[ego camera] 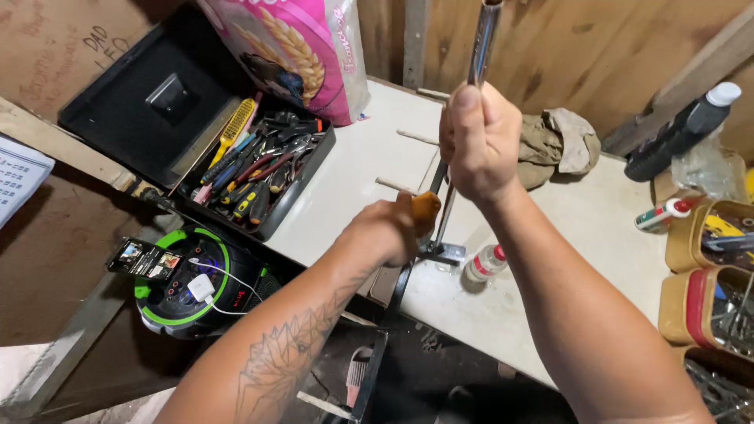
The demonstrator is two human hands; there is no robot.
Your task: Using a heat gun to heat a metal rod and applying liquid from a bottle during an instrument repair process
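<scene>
My right hand [479, 141] grips a shiny metal tube [484, 35] that stands nearly upright over the white workbench [565, 228]. The tube's lower end meets a small metal bracket [444, 253] near the bench's front edge. My left hand [385, 232] is closed around an orange-brown tool handle [426, 210] right beside the tube's lower part; the rest of that tool is hidden behind the hand and the bench edge.
An open black toolbox [259, 173] with several screwdrivers and pliers lies at the left. A pink sack [298, 47] leans behind it. A small bottle [485, 263], a rag [561, 141], a dark bottle [683, 129] and yellow boxes [707, 267] sit on the right. A green cable reel [184, 283] is below.
</scene>
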